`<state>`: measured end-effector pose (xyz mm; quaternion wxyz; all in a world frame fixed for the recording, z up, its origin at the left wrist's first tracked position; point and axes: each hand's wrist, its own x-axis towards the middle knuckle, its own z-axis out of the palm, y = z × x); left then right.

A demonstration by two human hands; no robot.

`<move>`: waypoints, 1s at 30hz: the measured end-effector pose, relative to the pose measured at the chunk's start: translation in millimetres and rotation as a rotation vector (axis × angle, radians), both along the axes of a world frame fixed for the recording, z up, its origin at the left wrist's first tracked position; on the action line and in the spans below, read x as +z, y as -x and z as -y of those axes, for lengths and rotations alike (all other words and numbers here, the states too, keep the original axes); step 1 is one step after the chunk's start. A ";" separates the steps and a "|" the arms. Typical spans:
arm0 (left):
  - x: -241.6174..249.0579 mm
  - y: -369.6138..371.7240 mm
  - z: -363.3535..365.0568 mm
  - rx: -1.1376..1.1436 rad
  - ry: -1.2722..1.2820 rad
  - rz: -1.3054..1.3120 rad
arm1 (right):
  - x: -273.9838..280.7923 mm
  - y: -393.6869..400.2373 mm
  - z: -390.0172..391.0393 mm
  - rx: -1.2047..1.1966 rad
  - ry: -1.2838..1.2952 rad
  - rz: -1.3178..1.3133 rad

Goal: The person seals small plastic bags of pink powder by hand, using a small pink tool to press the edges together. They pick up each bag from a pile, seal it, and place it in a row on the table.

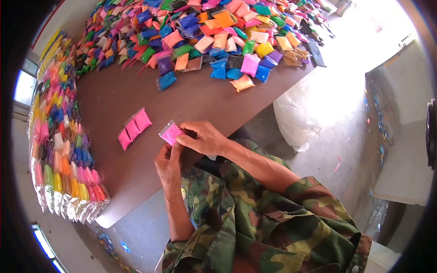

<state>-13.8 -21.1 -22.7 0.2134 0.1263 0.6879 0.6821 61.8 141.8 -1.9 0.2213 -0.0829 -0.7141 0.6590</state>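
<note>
Currently, the pink packet is above the desk, near its near edge. Caution: a loose pinch could let the packet slip over that edge; uneven pulling could split the thin plastic. The right hand is nearly closed, thumb and forefinger pinching the packet's right end. The left hand is half curled, fingertips at the lower end; whether they grip it cannot be told. Three pink packets lie towards the left edge.

text: none can be read | labels, brands: none made out on held pink packet or heaped packets | numbers, signs: none seen
</note>
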 end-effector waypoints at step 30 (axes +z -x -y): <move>17.0 2.9 0.6 -0.016 -0.123 0.115 | -10.3 0.4 -10.6 0.055 0.106 0.033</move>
